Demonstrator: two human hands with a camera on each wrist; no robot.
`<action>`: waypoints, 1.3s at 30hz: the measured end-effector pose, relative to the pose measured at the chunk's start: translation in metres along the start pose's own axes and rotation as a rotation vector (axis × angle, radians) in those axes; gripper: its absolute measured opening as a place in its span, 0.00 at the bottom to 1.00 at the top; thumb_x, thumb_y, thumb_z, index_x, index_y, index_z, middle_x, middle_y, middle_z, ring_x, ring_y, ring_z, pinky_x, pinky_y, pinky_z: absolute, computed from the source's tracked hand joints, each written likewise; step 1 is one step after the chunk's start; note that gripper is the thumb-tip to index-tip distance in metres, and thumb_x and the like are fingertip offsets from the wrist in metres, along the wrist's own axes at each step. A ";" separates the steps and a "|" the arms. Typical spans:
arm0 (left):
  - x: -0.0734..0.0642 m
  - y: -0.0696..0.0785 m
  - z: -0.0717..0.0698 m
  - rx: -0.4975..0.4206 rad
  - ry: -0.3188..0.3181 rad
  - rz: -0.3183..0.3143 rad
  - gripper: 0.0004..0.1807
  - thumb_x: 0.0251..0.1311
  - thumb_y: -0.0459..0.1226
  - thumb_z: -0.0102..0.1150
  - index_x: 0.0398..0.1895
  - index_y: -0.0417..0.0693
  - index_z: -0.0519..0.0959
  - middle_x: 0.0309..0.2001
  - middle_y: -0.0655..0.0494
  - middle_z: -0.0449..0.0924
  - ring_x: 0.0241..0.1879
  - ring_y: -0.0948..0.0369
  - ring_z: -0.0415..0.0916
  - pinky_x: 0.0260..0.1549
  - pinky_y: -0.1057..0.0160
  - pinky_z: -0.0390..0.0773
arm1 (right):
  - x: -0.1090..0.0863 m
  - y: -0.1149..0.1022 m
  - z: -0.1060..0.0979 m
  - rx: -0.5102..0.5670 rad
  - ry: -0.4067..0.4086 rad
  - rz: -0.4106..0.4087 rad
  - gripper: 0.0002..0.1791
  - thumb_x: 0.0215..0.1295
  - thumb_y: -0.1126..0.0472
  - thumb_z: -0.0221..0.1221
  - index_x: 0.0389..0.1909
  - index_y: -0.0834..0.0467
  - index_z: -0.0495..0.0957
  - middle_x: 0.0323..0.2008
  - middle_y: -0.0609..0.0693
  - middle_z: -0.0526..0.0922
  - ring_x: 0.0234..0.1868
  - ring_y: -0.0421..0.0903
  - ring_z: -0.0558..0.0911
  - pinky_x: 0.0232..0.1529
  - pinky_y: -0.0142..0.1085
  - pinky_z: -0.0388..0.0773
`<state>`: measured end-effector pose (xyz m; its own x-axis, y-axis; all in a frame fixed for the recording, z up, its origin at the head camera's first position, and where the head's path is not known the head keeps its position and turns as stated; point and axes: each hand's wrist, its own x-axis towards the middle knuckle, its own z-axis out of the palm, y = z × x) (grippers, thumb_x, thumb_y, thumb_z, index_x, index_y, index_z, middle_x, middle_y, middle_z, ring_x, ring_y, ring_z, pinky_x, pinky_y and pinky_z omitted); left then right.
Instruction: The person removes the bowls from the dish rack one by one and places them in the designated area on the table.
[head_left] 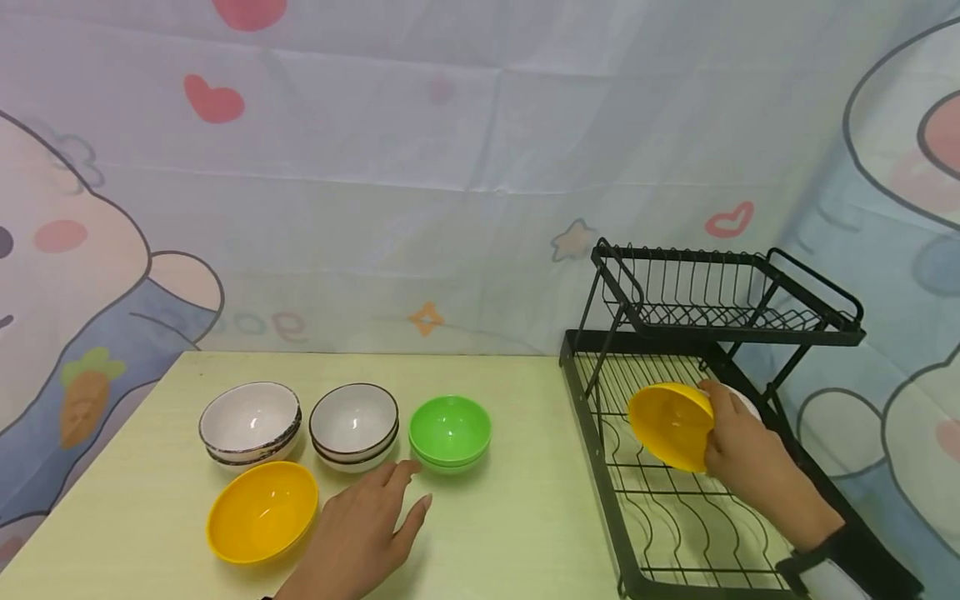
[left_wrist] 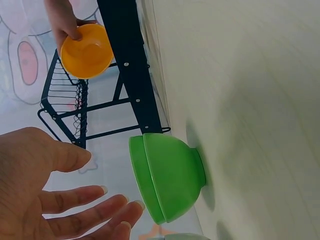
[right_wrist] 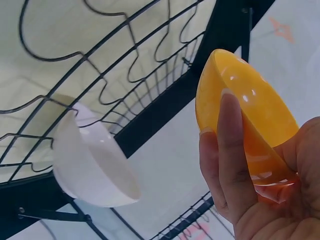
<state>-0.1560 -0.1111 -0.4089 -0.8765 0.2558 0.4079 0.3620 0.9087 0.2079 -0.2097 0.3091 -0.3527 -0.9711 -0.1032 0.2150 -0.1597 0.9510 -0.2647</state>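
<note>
My right hand [head_left: 746,454] grips a yellow bowl [head_left: 666,427] by its side, holding it tilted over the lower tier of a black dish rack [head_left: 592,433]. In the right wrist view, fingers lie along the bowl's outside and the thumb is at its rim. A white bowl [right_wrist: 95,157] stands on edge among the rack's wires; in the head view my hand mostly hides it. My left hand [head_left: 363,529] has its fingers spread and holds nothing. Its fingertips are close to two stacked green bowls [head_left: 450,432], seen side-on in the left wrist view.
Left of the green bowls stand two stacks of white bowls with dark rims, one in the middle [head_left: 354,421] and one farther left [head_left: 251,421]. Another yellow bowl [head_left: 262,512] sits in front of them. The rack's raised upper tier [head_left: 727,333] overhangs the back.
</note>
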 end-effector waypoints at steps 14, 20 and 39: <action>0.000 0.000 -0.001 -0.006 0.011 -0.012 0.22 0.65 0.50 0.60 0.57 0.50 0.76 0.47 0.57 0.83 0.41 0.61 0.81 0.37 0.58 0.81 | -0.005 -0.032 0.000 0.045 0.041 -0.074 0.32 0.61 0.74 0.50 0.67 0.71 0.54 0.56 0.76 0.69 0.34 0.55 0.81 0.30 0.48 0.82; 0.000 0.000 -0.001 -0.040 0.004 -0.026 0.24 0.66 0.50 0.59 0.60 0.48 0.75 0.53 0.54 0.82 0.47 0.57 0.83 0.41 0.55 0.83 | -0.009 -0.050 -0.001 0.075 0.062 -0.124 0.32 0.59 0.76 0.51 0.66 0.71 0.56 0.54 0.75 0.71 0.38 0.59 0.81 0.37 0.52 0.83; -0.001 0.006 -0.006 -0.070 0.016 -0.025 0.29 0.66 0.51 0.60 0.64 0.46 0.71 0.57 0.51 0.80 0.51 0.55 0.82 0.44 0.52 0.83 | -0.016 -0.117 0.014 0.091 0.059 -0.157 0.32 0.60 0.76 0.53 0.67 0.64 0.58 0.55 0.67 0.73 0.37 0.53 0.80 0.37 0.49 0.83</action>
<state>-0.1511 -0.1079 -0.4032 -0.8806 0.2271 0.4159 0.3616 0.8892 0.2801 -0.1783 0.1953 -0.3388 -0.9214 -0.2285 0.3145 -0.3264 0.8942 -0.3065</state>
